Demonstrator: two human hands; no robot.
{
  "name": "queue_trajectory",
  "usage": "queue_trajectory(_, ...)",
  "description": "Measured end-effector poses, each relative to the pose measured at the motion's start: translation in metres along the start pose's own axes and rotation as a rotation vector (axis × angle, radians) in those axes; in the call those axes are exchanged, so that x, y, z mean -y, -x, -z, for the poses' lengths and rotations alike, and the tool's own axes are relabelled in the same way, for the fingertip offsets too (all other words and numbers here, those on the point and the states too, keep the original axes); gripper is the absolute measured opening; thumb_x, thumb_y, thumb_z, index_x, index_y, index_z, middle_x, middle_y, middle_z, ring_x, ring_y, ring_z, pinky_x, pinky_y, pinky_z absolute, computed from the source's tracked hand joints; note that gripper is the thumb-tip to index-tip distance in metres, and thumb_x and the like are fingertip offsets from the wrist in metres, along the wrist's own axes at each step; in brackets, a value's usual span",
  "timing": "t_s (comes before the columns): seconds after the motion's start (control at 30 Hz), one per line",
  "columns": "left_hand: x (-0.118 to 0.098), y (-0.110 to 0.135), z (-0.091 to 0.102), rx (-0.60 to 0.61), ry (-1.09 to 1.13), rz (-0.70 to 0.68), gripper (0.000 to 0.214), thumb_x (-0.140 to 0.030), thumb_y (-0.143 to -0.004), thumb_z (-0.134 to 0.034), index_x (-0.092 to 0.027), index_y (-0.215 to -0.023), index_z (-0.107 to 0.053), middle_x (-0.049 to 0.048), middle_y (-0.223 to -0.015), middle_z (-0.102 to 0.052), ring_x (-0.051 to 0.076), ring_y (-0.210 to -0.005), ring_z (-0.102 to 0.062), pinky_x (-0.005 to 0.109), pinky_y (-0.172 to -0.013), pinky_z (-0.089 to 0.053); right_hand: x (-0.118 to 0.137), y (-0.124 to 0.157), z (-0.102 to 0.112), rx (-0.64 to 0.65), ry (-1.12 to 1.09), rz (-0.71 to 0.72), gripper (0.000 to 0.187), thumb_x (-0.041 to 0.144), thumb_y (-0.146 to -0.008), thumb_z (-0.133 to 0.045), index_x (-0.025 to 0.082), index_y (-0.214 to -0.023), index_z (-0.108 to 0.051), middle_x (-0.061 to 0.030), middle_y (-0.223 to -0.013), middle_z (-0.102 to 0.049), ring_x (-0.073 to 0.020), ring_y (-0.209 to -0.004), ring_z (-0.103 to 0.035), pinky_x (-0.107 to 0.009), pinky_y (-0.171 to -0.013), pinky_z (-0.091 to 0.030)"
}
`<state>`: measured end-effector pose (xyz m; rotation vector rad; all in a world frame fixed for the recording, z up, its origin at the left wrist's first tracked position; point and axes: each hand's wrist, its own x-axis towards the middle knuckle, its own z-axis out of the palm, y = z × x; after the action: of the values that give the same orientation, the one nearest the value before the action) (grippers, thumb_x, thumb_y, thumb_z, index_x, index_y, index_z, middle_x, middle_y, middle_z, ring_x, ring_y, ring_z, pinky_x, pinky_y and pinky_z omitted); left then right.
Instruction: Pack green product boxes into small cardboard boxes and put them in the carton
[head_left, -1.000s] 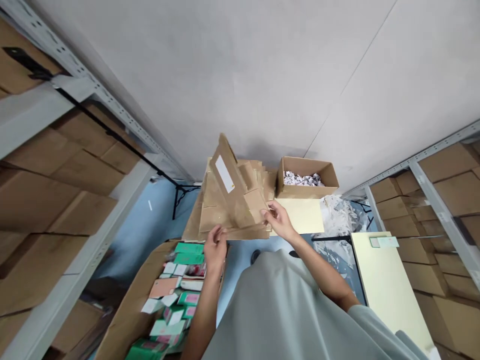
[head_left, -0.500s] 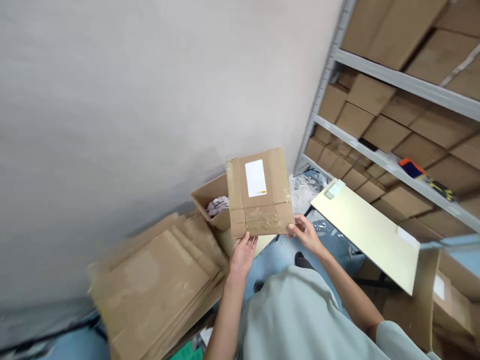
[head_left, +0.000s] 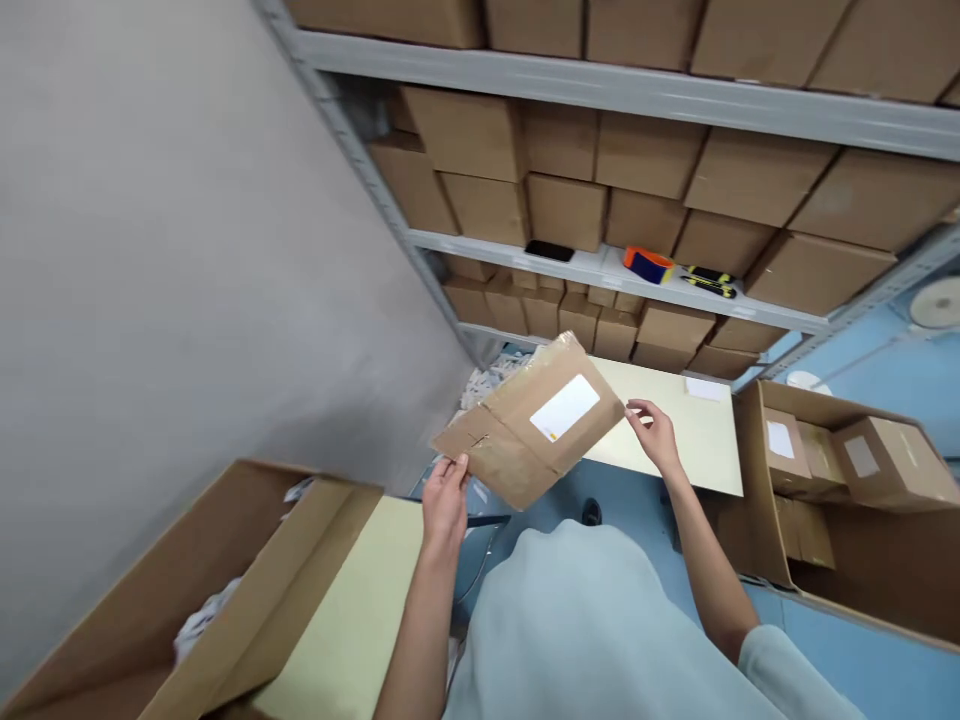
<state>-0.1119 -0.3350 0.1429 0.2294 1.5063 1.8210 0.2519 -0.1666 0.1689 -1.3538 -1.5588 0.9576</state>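
I hold a flattened brown cardboard box [head_left: 525, 430] with a white label in front of me, tilted, above the blue floor. My left hand [head_left: 445, 500] grips its lower left corner. At the box's right corner, my right hand [head_left: 656, 432] pinches the edge with thumb and fingers. A pale yellow table top [head_left: 686, 440] lies just behind the box.
Grey metal shelving [head_left: 645, 90] packed with brown cartons fills the back; a tape roll [head_left: 649, 263] and a yellow tool [head_left: 709, 280] lie on one shelf. A large open carton [head_left: 840, 470] holding small boxes stands at right. Another open carton [head_left: 195, 590] sits at lower left beside a second yellow surface [head_left: 352, 620].
I lifted one flat box off the leaning stack and turned right with it; the view swung from the wall and stack to the shelving. Both hands keep hold of the box.
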Motion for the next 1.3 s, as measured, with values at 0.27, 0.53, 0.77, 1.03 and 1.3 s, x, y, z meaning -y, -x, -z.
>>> queue_trajectory(0.27, 0.034, -0.050, -0.158, 0.293, -0.312, -0.077, 0.075, -0.076, -0.067, -0.097, -0.019, -0.112, -0.078, 0.0099, -0.108, -0.083, 0.025, -0.103, -0.076, 0.035, -0.099, -0.061, -0.065, -0.059, 0.078, -0.055, 0.004, -0.133, 0.050, 0.061, -0.089, -0.072, 0.020, -0.117, -0.081, -0.0160, -0.121, -0.086, -0.0232, -0.080, -0.071, -0.043, -0.087, -0.063)
queue_trajectory(0.53, 0.072, -0.096, -0.241, 0.466, -0.535, -0.155, 0.048, -0.061, -0.086, -0.086, -0.021, -0.110, -0.081, 0.0127, -0.121, -0.084, 0.030, -0.121, -0.076, 0.042, -0.112, -0.061, -0.107, -0.055, 0.088, -0.184, -0.044, -0.300, 0.038, 0.058, -0.091, -0.068, 0.024, -0.107, -0.074, -0.0090, -0.108, -0.083, -0.0248, -0.092, -0.076, -0.040, -0.086, -0.067)
queue_trajectory(0.77, 0.119, -0.137, -0.276, 0.568, -0.651, -0.036, 0.039, -0.045, -0.090, -0.083, -0.022, -0.121, -0.083, 0.0170, -0.144, -0.079, 0.029, -0.118, -0.079, 0.046, -0.116, -0.060, -0.119, -0.066, 0.055, -0.277, 0.030, -0.409, 0.041, 0.048, -0.092, -0.066, 0.021, -0.123, -0.074, -0.0149, -0.125, -0.084, -0.0285, -0.111, -0.082, -0.049, -0.104, -0.068)
queue_trajectory(1.03, 0.119, -0.137, -0.288, 0.722, -0.577, 0.184, 0.049, -0.037, -0.089, -0.090, -0.022, -0.133, -0.076, 0.0184, -0.155, -0.073, 0.031, -0.136, -0.074, 0.049, -0.122, -0.058, -0.096, -0.055, 0.020, -0.206, 0.148, -0.543, 0.059, 0.065, -0.094, -0.078, 0.018, -0.130, -0.075, -0.0190, -0.132, -0.083, -0.0325, -0.120, -0.083, -0.046, -0.100, -0.070)
queue_trajectory(1.3, 0.108, -0.124, -0.268, 0.796, -0.619, 0.106, 0.062, -0.026, -0.080, -0.094, -0.023, -0.136, -0.067, 0.0170, -0.155, -0.066, 0.033, -0.142, -0.070, 0.047, -0.121, -0.059, -0.067, -0.076, 0.025, -0.270, 0.437, -0.566, 0.036, 0.055, -0.103, -0.072, 0.023, -0.117, -0.081, -0.0123, -0.117, -0.086, -0.0295, -0.100, -0.082, -0.046, -0.099, -0.065)
